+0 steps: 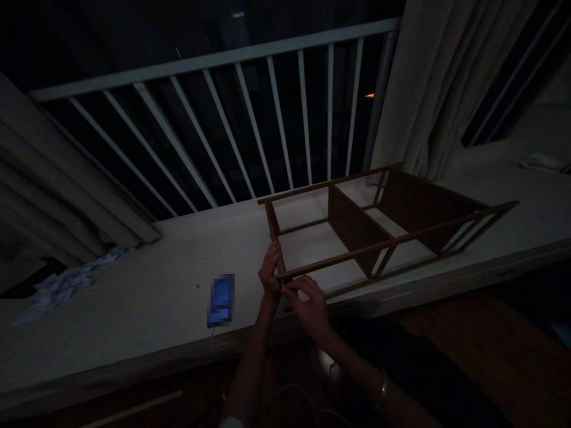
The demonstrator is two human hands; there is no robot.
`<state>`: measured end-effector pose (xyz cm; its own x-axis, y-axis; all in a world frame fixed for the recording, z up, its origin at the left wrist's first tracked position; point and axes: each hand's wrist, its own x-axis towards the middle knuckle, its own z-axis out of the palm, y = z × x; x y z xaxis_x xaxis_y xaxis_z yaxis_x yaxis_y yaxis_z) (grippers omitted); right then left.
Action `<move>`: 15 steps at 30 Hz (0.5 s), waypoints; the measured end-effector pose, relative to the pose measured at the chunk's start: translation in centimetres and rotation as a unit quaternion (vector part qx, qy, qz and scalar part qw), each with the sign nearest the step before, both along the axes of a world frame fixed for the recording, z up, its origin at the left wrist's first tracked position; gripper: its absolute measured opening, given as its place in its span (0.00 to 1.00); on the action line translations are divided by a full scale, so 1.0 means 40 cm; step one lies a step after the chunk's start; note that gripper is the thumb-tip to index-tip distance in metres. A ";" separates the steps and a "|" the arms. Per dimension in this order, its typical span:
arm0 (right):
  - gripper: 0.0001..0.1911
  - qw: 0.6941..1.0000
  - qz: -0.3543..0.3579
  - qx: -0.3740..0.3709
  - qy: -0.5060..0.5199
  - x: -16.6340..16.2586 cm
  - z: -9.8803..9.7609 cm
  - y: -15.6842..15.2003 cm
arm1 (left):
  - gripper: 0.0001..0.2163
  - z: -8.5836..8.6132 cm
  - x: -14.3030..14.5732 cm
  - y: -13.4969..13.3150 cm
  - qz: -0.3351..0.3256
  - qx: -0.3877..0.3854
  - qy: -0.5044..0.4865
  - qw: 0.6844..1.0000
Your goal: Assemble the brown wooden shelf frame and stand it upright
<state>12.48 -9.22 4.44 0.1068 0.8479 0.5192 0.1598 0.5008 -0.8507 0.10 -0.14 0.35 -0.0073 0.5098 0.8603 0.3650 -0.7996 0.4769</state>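
A brown wooden shelf frame (361, 232) lies on its side along the pale window ledge, its shelf panels standing upright. My left hand (270, 268) is wrapped round the crosspiece at the frame's near left end. Beside it, my right hand (311, 303) pinches a small, thin, light-coloured piece at the corner where the rail meets that crosspiece. The dim light hides what kind of piece it is. A bracelet (382, 386) circles my right wrist.
On the ledge (178, 285) to the left lies a phone with a lit blue screen (222, 300) and a cable. White railing (223, 56) stands behind the ledge, between curtains (414, 89). Crumpled patterned cloth or paper (75, 279) lies at far left. Cables trail across the dark floor.
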 end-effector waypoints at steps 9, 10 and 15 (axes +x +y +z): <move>0.02 0.999 0.026 -0.025 0.032 -0.001 0.014 -0.002 | 0.37 0.002 0.002 -0.004 0.010 -0.016 -0.003 1.000; 0.02 0.999 0.028 -0.028 0.033 -0.001 0.015 -0.002 | 0.37 0.003 0.002 -0.005 0.010 -0.016 -0.003 1.000; 0.02 0.998 0.043 -0.038 0.041 -0.003 0.016 -0.004 | 0.36 0.004 0.002 -0.005 0.017 -0.008 0.002 1.000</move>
